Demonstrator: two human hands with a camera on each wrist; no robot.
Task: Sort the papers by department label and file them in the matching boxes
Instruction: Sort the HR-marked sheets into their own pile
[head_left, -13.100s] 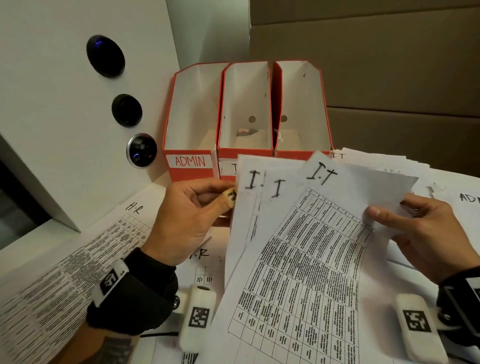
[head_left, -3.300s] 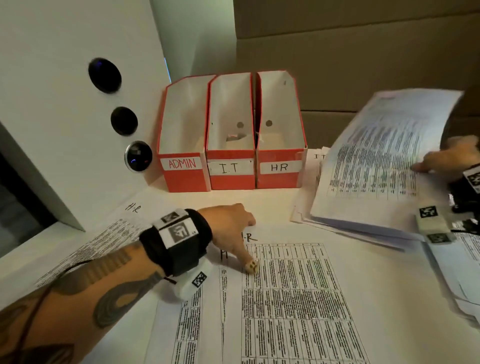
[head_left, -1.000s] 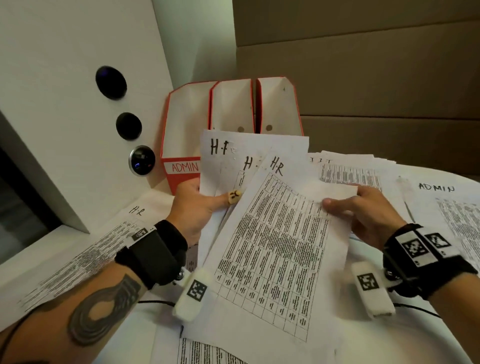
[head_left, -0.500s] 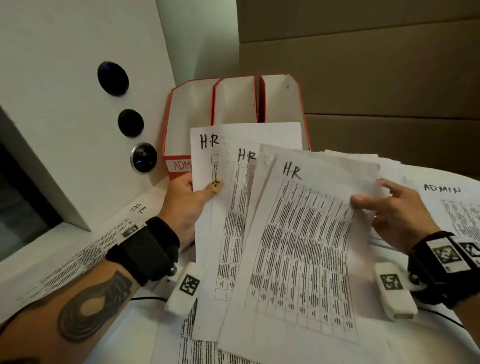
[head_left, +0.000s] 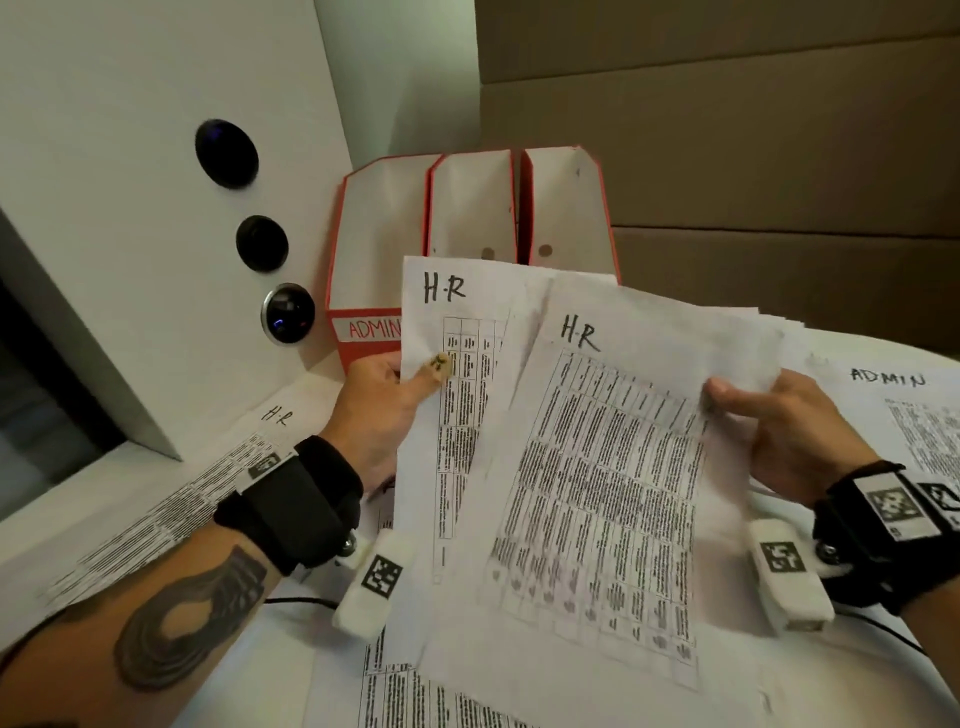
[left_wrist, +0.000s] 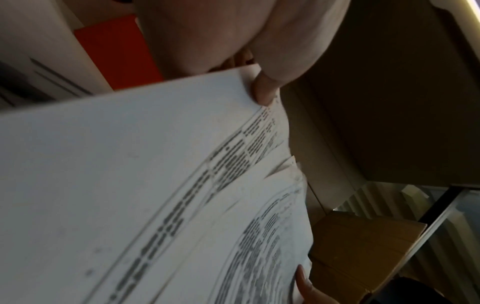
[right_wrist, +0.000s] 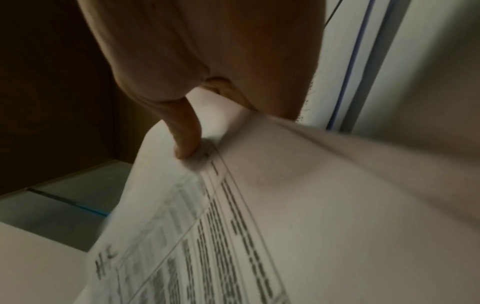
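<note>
I hold a fan of printed sheets marked H.R (head_left: 597, 467) upright in front of the three red file boxes (head_left: 384, 249). My left hand (head_left: 387, 402) pinches the left edge of the rear H.R sheet (head_left: 457, 364), thumb on its face. The thumb of my right hand (head_left: 779, 431) presses the right edge of the front sheet. In the left wrist view a fingertip (left_wrist: 263, 90) grips the paper's corner (left_wrist: 155, 164). My right thumb (right_wrist: 187, 135) presses the sheet (right_wrist: 285, 205) in the right wrist view. Only the ADMIN box label (head_left: 371, 328) shows; the sheets hide the other labels.
A loose H.R sheet (head_left: 171, 499) lies on the table at the left, an ADMIN sheet (head_left: 904, 410) at the right, and more printed sheets (head_left: 415, 696) lie below the fan. A white panel with three dark round knobs (head_left: 262, 243) stands at the left.
The H.R sheets are gathered closer together, with fewer labels showing than half a second ago. Both hands keep their grip and have shifted slightly.
</note>
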